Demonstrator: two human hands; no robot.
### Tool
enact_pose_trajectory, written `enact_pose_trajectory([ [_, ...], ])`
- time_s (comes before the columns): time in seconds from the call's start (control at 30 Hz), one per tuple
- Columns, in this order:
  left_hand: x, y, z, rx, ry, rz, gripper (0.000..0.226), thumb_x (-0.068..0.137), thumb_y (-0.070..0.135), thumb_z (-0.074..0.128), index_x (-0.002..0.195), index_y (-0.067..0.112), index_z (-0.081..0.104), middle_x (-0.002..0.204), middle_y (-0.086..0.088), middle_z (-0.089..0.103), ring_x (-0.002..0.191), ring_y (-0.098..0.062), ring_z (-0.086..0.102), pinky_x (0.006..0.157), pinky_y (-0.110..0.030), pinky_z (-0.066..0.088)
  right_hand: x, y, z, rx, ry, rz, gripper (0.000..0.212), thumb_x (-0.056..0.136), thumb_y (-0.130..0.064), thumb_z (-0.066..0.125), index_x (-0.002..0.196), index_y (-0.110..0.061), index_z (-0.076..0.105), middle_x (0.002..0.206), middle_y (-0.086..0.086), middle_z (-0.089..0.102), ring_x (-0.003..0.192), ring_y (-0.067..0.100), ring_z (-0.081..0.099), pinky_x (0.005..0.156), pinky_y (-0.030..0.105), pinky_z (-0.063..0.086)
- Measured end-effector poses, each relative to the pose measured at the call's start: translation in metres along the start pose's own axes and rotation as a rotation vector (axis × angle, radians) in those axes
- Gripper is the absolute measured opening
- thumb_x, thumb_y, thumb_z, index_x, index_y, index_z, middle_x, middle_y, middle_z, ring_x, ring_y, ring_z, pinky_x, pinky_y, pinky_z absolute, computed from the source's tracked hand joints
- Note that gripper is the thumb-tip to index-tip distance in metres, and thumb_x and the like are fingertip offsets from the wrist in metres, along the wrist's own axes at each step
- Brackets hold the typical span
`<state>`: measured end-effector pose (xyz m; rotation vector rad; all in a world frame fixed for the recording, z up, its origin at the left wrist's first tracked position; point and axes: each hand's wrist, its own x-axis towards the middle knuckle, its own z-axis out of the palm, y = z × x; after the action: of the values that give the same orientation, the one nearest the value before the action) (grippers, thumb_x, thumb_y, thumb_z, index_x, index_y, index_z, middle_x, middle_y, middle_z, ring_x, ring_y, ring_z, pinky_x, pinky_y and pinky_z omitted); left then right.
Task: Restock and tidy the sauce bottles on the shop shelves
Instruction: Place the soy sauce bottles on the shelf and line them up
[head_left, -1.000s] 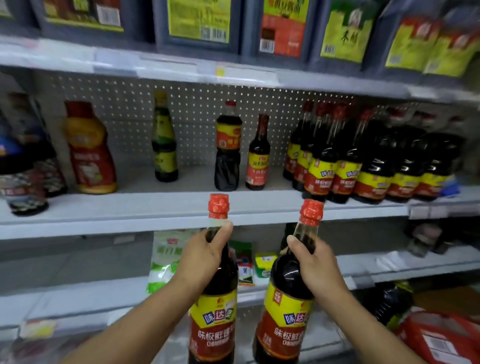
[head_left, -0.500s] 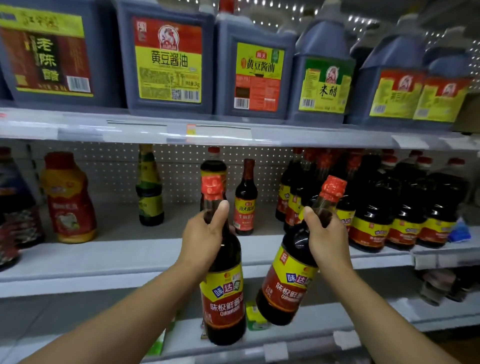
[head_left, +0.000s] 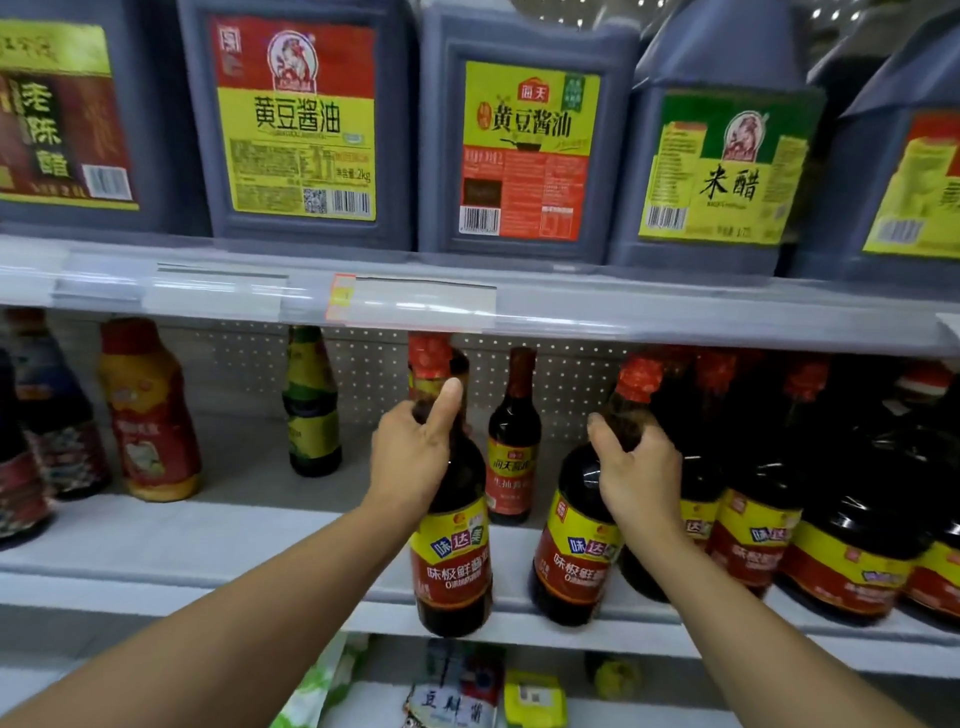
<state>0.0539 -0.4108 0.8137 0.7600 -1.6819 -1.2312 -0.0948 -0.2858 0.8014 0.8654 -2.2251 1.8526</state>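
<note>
Left hand (head_left: 410, 457) and right hand (head_left: 641, 470) each grip a dark red-capped sauce bottle (head_left: 452, 551) (head_left: 574, 545) by the neck at the white middle shelf (head_left: 208, 545) edge. Neither appears seated; placement beside the matching bottle row (head_left: 810, 519) remains.

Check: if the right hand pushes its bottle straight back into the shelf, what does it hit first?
Probably the matching dark bottles massed just behind and right of the right hand and its bottle. They overlap in this view, so the gap, if any, is unclear.
</note>
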Motion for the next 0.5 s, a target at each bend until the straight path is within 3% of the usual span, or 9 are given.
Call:
enact_pose_trajectory([
  [0.07,0.008,-0.003,0.005,0.005,0.028,-0.015,0.050,0.084,0.058,0.055,0.054,0.018,0.055,0.057,-0.001,0.063,0.068,-0.025,0.065,0.069,-0.041,0.052,0.008,0.005,0.003,-0.038,-0.026,-0.021,0.025,0.087,-0.030,0.065,0.075,-0.009,0.057,0.064,-0.002,0.056,0.059,0.007,0.052,0.047,0.010,0.035],
  [0.17,0.016,-0.007,0.014,0.009,0.074,-0.041,0.049,0.088,0.045,0.058,0.046,0.019,0.050,0.050,0.000,0.056,0.062,-0.026,0.060,0.062,-0.036,0.046,0.017,0.010,0.007,-0.046,-0.046,0.001,0.022,0.086,-0.031,0.065,0.090,-0.009,0.062,0.072,0.003,0.061,0.066,0.016,0.056,0.057,0.023,0.040],
  [0.27,0.021,-0.012,0.022,0.017,0.064,-0.069,0.053,0.084,0.054,0.057,0.047,0.017,0.050,0.048,-0.002,0.053,0.056,-0.023,0.055,0.057,-0.032,0.042,0.026,0.020,0.014,-0.019,-0.033,0.039,0.035,0.082,-0.040,0.066,0.099,-0.010,0.064,0.090,0.011,0.066,0.086,0.028,0.061,0.071,0.028,0.045],
  [0.37,0.028,-0.020,0.032,0.000,0.025,-0.073,0.056,0.067,0.078,0.055,0.075,0.023,0.065,0.075,-0.007,0.070,0.079,-0.025,0.066,0.079,-0.042,0.054,0.031,0.022,0.017,-0.004,-0.011,0.039,0.032,0.083,-0.036,0.068,0.103,-0.011,0.065,0.095,0.007,0.067,0.092,0.026,0.062,0.071,0.022,0.043],
  [0.43,0.032,-0.026,0.037,-0.009,0.006,-0.048,0.059,0.059,0.084,0.052,0.079,0.030,0.064,0.081,-0.004,0.072,0.084,-0.027,0.068,0.085,-0.048,0.053,0.031,0.022,0.018,-0.010,-0.010,0.026,0.029,0.085,-0.033,0.067,0.102,-0.011,0.064,0.093,0.004,0.066,0.091,0.023,0.061,0.071,0.020,0.040],
  [0.5,0.036,-0.031,0.041,0.002,-0.013,-0.049,0.068,0.054,0.090,0.050,0.083,0.030,0.064,0.083,-0.003,0.072,0.087,-0.028,0.067,0.087,-0.049,0.052,0.029,0.023,0.021,-0.047,-0.023,0.014,0.037,0.085,-0.038,0.065,0.110,-0.011,0.063,0.103,0.004,0.065,0.097,0.021,0.058,0.080,0.025,0.043],
])
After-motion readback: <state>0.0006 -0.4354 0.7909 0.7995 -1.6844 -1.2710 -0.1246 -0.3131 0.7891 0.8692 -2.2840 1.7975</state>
